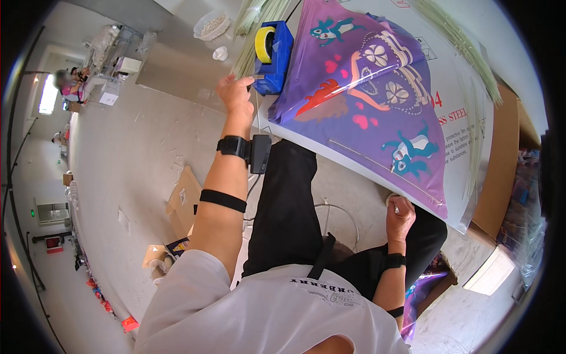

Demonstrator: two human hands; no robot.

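Note:
A purple printed kite [365, 118], with teal cartoon animals and pink hearts, lies spread on the white-topped table. A thin pale rod [361, 154] runs along its near side. My left hand [234, 93] is at the near end of a blue tape dispenser [283, 59] with a yellow roll of tape [264, 45]. Its fingers are pinched together by the cutting edge, and what they hold is too small to tell. At the table's near edge, below the kite's lower corner, my right hand [401, 218] is closed, its contents hidden.
Bundles of thin pale rods [463, 44] lie on the table's far right, with more beside the dispenser. A clear tub [212, 26] of small white pieces stands at the far left. A cardboard box [501, 171] is on the right. Another person [71, 82] sits far left.

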